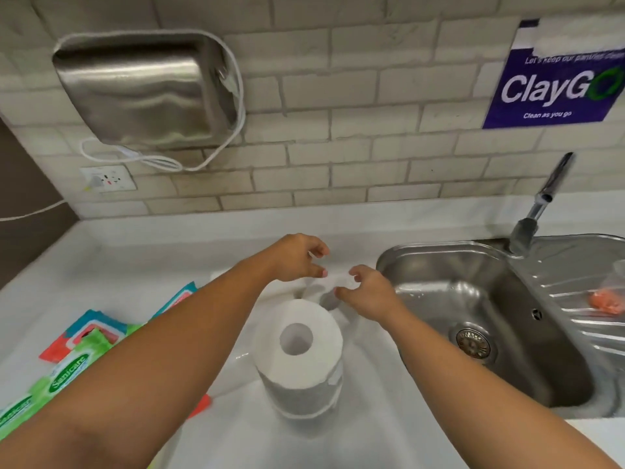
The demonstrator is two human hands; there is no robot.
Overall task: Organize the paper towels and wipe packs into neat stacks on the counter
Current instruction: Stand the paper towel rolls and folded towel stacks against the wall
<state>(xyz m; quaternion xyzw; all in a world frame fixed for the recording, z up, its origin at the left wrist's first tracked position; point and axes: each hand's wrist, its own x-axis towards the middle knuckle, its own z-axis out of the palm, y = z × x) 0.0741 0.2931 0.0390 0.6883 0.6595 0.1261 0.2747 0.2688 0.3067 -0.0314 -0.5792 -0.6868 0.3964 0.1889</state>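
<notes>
While both arms reach out over the counter (135,272), the scene reads so:
Left hand (297,257): fingers curled and spread, holding nothing.
Right hand (368,294): fingers apart, empty — close beside the left, not touching it.
Second roll (323,292): just beneath and between the two hands, blurred; whether they touch it I cannot tell.
Paper towel roll (299,353): upright, nearer than both hands, between the forearms.
Wipe packs (84,346): left of the left forearm, overlapping, partly hidden by it.
Sink (473,299): right of the right hand.
</notes>
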